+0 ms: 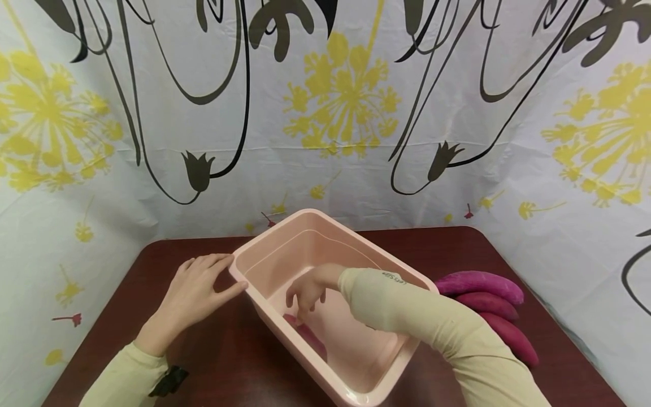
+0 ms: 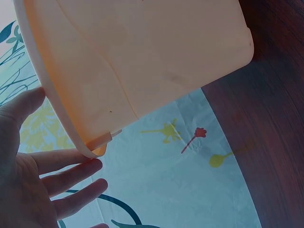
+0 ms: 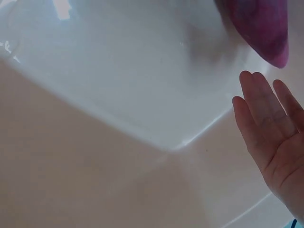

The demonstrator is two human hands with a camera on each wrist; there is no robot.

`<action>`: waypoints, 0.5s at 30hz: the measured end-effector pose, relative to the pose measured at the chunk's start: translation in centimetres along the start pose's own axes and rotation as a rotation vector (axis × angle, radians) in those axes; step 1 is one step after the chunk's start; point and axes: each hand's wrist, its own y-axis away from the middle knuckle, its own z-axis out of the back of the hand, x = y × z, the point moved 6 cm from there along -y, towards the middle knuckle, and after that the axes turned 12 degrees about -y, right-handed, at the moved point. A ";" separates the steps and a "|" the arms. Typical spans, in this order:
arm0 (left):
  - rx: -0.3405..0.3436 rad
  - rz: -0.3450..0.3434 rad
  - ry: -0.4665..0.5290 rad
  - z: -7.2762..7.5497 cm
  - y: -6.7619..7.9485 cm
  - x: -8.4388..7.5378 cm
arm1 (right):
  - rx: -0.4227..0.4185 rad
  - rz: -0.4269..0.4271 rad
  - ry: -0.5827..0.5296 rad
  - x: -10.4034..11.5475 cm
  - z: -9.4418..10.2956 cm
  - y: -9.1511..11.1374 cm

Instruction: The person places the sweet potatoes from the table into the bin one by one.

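pink tub, hands (left touching, right inside)

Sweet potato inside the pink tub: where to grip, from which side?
Probably across the middle of the sweet potato, from above, fingers on the bare-floor side. It's elongated, lying lengthwise along the pink tub's long wall at left in the head view; the tub is open on top. The rim partly hides it, so wall clearance is unclear.
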 end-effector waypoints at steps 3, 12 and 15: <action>-0.005 -0.002 0.003 0.1 0.0 0.0 | -0.009 -0.001 -0.005 0.0 0.5 0.4; -0.011 -0.004 0.009 0.1 0.0 0.0 | -0.051 0.036 -0.019 0.2 2.2 2.1; -0.017 -0.006 0.010 0.1 0.0 0.0 | -0.051 0.044 -0.029 0.3 2.7 2.9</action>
